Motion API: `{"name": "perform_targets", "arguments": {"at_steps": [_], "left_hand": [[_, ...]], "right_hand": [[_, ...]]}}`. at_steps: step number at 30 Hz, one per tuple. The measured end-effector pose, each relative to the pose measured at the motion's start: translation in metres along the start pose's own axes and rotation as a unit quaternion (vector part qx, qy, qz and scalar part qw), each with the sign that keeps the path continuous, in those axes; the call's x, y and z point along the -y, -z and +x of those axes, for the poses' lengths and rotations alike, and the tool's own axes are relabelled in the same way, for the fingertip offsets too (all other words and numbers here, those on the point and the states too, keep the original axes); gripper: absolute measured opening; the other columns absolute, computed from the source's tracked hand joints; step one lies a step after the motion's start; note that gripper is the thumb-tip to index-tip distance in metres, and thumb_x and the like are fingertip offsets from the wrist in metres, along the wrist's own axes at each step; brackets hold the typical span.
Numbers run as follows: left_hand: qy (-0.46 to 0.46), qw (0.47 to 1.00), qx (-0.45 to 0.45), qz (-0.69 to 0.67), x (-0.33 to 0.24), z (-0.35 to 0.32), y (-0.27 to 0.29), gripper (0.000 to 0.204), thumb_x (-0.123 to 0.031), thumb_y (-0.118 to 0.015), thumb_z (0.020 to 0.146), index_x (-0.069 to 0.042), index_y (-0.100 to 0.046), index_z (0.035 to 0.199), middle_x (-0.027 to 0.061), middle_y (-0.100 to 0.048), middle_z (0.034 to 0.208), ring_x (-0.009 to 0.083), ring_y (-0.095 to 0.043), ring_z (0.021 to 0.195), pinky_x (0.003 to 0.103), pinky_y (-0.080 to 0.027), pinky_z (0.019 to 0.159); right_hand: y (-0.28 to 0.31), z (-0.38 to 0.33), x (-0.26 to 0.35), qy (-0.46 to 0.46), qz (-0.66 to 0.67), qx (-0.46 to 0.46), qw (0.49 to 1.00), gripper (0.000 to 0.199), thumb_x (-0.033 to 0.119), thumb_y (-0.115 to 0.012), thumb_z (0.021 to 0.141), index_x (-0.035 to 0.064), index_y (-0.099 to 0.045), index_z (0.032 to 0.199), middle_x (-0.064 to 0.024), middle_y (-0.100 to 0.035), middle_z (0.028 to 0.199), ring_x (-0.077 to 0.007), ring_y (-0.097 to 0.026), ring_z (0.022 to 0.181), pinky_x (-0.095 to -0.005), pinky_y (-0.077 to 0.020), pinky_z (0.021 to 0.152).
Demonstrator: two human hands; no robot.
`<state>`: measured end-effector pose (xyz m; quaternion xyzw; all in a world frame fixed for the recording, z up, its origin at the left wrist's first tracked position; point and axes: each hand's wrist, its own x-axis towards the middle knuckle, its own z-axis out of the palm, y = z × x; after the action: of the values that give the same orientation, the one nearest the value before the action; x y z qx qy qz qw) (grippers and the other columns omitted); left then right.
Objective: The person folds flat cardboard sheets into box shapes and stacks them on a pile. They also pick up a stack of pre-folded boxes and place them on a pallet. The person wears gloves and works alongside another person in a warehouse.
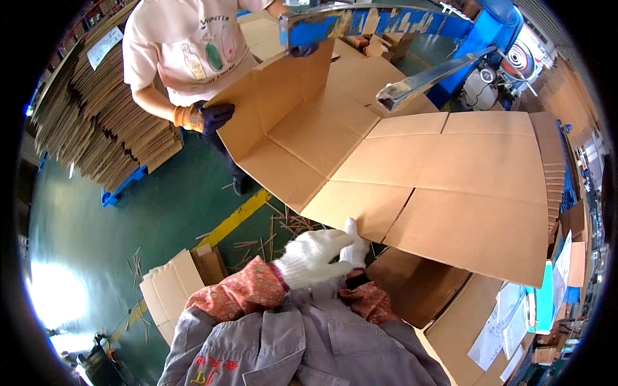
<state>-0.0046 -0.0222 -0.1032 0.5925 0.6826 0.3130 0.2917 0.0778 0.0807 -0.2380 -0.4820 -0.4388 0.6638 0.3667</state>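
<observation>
My left hand [310,256], in a white knit glove, has its thumb and fingers apart and reaches across to my right hand [354,248]. The two gloves meet or overlap in front of my waist. One gloved digit of the right hand points up at the near edge of a large creased cardboard sheet [444,154]; whether it presses on the sheet I cannot tell. Opposite me, a person in a pale T-shirt [193,45] holds the sheet's folded-up far left part with dark gloves [217,118]. Neither of my hands holds the cardboard.
A blue machine arm [360,24] and a metal bar [431,78] reach over the sheet. Flat cardboard stacks [96,103] stand at left. An open box [418,283] lies below the sheet, papers [505,325] at right. Cardboard strips [273,238] litter the floor.
</observation>
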Motion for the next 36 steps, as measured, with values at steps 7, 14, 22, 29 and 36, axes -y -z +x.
{"name": "perform_targets", "arguments": {"at_steps": [7,14,22,29,36], "left_hand": [[-0.081,0.995,-0.04,0.051,-0.015,0.004,-0.033,0.065,-0.029,-0.076,0.07,0.002,-0.05,0.122,0.018,-0.058,0.112,0.0389,-0.058,0.101,0.044,-0.05,0.086],[-0.066,0.996,-0.05,0.013,0.003,-0.002,-0.033,0.067,-0.034,-0.077,0.069,0.002,-0.054,0.122,0.0205,-0.057,0.119,0.0423,-0.053,0.111,0.045,-0.048,0.093],[0.165,0.899,-0.127,0.386,0.177,0.002,0.061,0.071,-0.051,-0.056,0.085,-0.01,-0.042,0.141,0.0171,-0.032,0.152,0.0367,-0.024,0.143,0.048,-0.017,0.118],[0.157,0.959,-0.102,0.214,0.213,-0.036,0.002,0.064,-0.039,-0.056,0.086,-0.006,-0.043,0.139,0.0148,-0.043,0.142,0.0361,-0.041,0.129,0.042,-0.034,0.108],[0.341,0.936,0.053,-0.067,0.219,-0.178,-0.116,0.063,-0.048,-0.047,0.093,-0.005,-0.045,0.139,0.0212,-0.037,0.147,0.0383,-0.038,0.134,0.041,-0.034,0.109]], "right_hand": [[0.0,-0.039,0.01,0.001,-0.108,0.104,0.989,0.05,0.031,-0.059,0.093,-0.0046,-0.051,0.128,-0.0121,-0.059,0.123,-0.0244,-0.057,0.108,-0.0359,-0.0464,0.094],[-0.003,-0.059,0.023,-0.014,-0.141,0.14,0.98,0.049,0.035,-0.055,0.096,-0.0038,-0.052,0.127,-0.0121,-0.06,0.118,-0.0249,-0.058,0.104,-0.0375,-0.0461,0.093],[0.075,-0.126,0.067,0.093,-0.234,-0.025,0.967,0.039,0.017,-0.061,0.092,-0.0053,-0.053,0.123,-0.0136,-0.061,0.114,-0.0248,-0.06,0.098,-0.0357,-0.0502,0.082],[0.102,-0.233,0.051,0.16,-0.234,-0.187,0.941,0.03,0.02,-0.061,0.093,-0.0032,-0.063,0.113,-0.0068,-0.062,0.11,-0.0168,-0.059,0.096,-0.0308,-0.0496,0.079],[0.098,-0.261,0.06,0.213,-0.209,-0.197,0.934,0.023,0.009,-0.058,0.094,-0.0055,-0.059,0.112,-0.0052,-0.06,0.103,-0.0143,-0.058,0.086,-0.0265,-0.0477,0.069]]}}
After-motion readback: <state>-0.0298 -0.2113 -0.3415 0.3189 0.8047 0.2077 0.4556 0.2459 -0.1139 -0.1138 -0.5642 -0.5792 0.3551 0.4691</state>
